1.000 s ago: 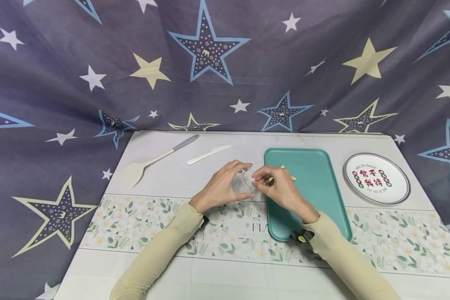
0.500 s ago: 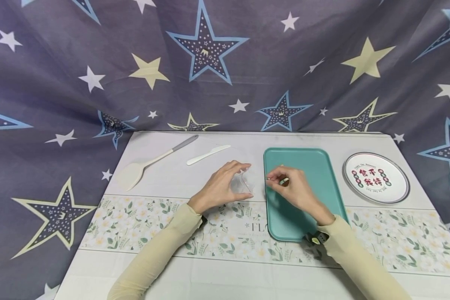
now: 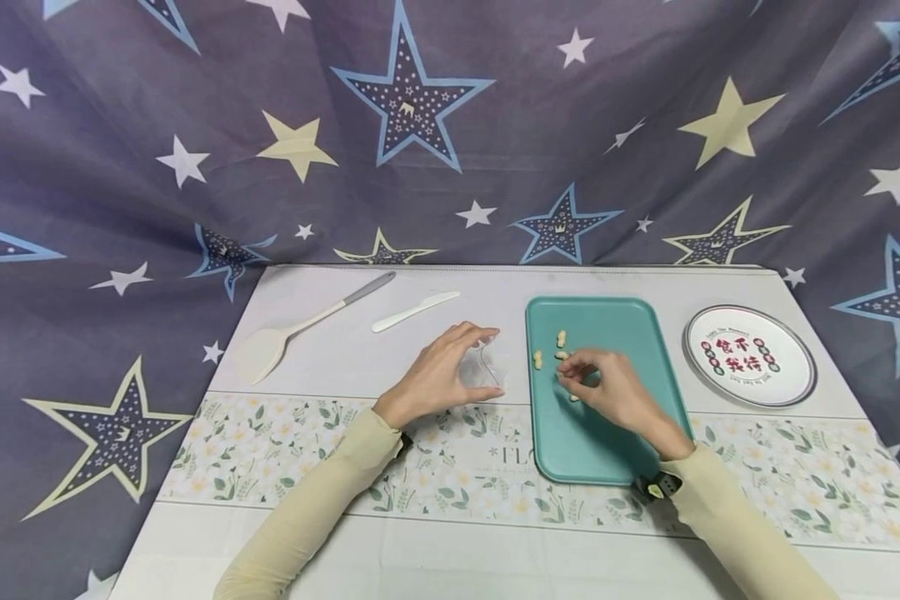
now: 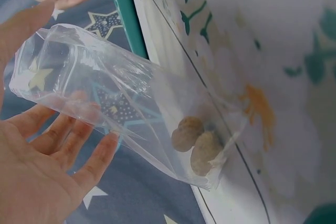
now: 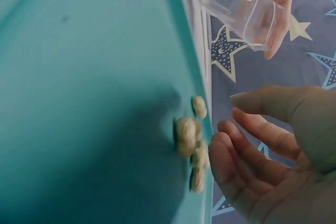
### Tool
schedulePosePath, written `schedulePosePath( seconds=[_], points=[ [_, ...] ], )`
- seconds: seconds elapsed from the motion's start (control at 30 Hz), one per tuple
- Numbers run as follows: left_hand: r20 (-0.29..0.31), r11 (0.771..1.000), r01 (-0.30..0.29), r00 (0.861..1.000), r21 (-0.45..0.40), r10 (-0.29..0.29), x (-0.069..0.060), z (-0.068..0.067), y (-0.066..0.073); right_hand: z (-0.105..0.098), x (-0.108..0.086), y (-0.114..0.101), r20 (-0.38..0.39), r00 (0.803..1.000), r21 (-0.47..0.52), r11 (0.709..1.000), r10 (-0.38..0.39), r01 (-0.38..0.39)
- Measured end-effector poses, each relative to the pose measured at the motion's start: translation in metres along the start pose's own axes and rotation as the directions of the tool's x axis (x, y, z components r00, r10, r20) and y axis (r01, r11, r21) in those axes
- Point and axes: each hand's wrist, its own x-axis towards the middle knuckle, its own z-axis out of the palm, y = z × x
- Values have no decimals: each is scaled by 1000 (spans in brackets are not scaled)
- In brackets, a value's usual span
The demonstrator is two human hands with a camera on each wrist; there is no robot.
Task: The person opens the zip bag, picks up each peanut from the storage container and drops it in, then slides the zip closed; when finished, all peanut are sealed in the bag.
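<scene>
In the head view my left hand holds a clear plastic bag by its mouth, thumb on one side and fingers on the other. Peanuts in shells lie at the bag's bottom, seen in the left wrist view. Over the teal tray hovers my right hand, fingers bent and the thumb apart from them, with nothing visible between. Several peanuts lie on the tray close to those fingertips. One peanut sits just beyond the hand, another by the tray's left edge.
A white spatula with a grey handle end lies at the back left, a white plastic knife beside it. Right of the tray stands a round white plate with red lettering. A star-patterned curtain hangs behind the table.
My right hand has moved right, from the bag's mouth to over the tray, uncovering peanuts there. The left hand and the bag have stayed in place.
</scene>
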Motion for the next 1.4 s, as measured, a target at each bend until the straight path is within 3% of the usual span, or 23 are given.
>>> schedulePosePath(
  seconds=[0.53, 1.4],
  points=[
    [6, 1000, 5, 1000, 8, -5, -2, 1, -2, -1, -18, 12, 56, 997, -96, 994, 62, -56],
    [6, 1000, -5, 1000, 4, 5, 0, 5, -4, 6, -26, 10, 74, 990, -100, 988, 121, -114]
  ],
)
